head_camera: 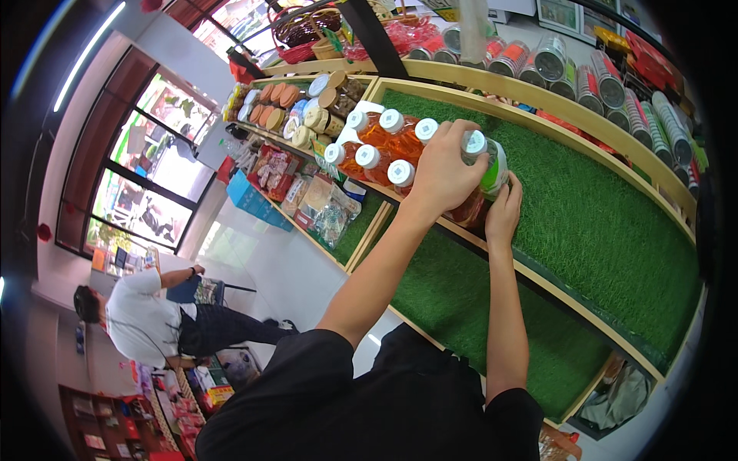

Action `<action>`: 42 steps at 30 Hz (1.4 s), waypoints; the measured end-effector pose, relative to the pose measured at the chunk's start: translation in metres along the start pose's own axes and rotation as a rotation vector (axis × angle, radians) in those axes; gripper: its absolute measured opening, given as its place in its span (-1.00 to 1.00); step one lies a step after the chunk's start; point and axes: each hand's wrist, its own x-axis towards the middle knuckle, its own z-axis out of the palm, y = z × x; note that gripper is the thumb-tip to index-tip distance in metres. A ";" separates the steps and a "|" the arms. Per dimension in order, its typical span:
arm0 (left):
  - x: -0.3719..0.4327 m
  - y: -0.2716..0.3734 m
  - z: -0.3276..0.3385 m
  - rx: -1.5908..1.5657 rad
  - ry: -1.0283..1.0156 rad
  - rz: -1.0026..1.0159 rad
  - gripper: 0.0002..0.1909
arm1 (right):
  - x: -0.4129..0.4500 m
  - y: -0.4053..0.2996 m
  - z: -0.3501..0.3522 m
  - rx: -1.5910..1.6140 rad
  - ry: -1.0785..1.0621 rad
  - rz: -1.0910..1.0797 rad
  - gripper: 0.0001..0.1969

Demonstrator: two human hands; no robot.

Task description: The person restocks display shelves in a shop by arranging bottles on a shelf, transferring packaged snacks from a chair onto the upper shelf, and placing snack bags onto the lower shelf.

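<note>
My left hand (447, 167) curls around the top of a clear plastic bottle (494, 172) with a white cap and a green-and-white label. Against the lower side of that bottle, the fingers of my right hand (503, 214) press on the label. Left of my hands, several bottles of amber-orange liquid (377, 160) with white caps stand close together in rows. They stand at one end of a wooden display shelf (594, 230) lined with artificial turf. My left hand and forearm hide some of the bottles.
Jars with brown and white lids (282, 106) fill the neighbouring shelf section. Packaged foods (311, 201) lie on the lower tier. Stacked cans (611, 86) line the far side behind a wooden rail (553, 92). A person in a white shirt (138, 314) stands at the left.
</note>
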 end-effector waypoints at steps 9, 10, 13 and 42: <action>-0.010 -0.001 0.004 0.206 0.119 0.182 -0.60 | -0.004 -0.011 -0.001 -0.069 -0.013 0.056 -0.60; -0.010 -0.001 0.004 0.210 0.118 0.184 -0.59 | -0.004 -0.011 -0.002 -0.067 -0.028 0.050 -0.59; -0.010 0.001 0.008 0.228 0.120 0.192 -0.59 | -0.006 -0.010 -0.008 -0.088 -0.098 0.108 -0.51; -0.137 -0.205 0.011 -1.085 0.650 -1.105 -0.48 | -0.027 -0.036 -0.031 -0.111 -0.391 -0.182 -0.02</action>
